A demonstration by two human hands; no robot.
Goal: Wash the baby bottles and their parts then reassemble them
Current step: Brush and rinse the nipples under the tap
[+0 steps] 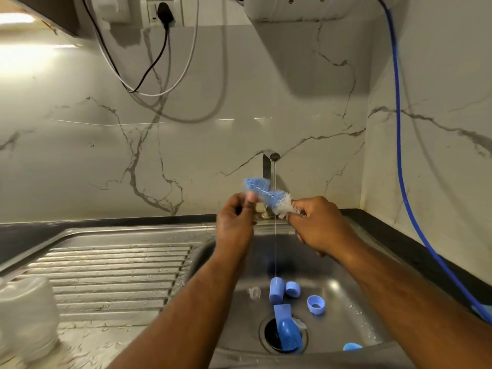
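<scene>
While a thin stream of water [275, 243] falls from the steel tap [271, 162] at the back of the stainless-steel sink [372, 302], the head view shows both hands raised over the basin. The right hand [316, 225] grips the blue-and-white bristled bottle brush [266, 194] at the base of its bristles, fingers curled round the hidden handle. The brush slants up and to the left, crossing just in front of the tap. The left hand [234, 222] is beside it with fingers curled and its blurred fingertips at the bristles. I cannot tell whether they pinch the brush, some small part, or nothing.

On the basin floor lie the bottle parts. A blue cylindrical piece [275, 290] sits right under the stream, with a small blue cap [292, 288] just beside it on the right. A blue screw ring [316, 304] lies a little apart, and a clear teat [254, 292] is to the left. A larger blue bottle body [287, 331] rests over the round drain [267, 335], and another blue piece [352, 347] shows at the sink's near rim.

Left of the basin is the ribbed draining board [114, 267], with a blurred clear plastic container [24, 310] at its near corner. The sink is set in a dark bench [399, 230] against a marble-veined wall [80, 155]. A blue hose [398, 129] hangs down the right side.
</scene>
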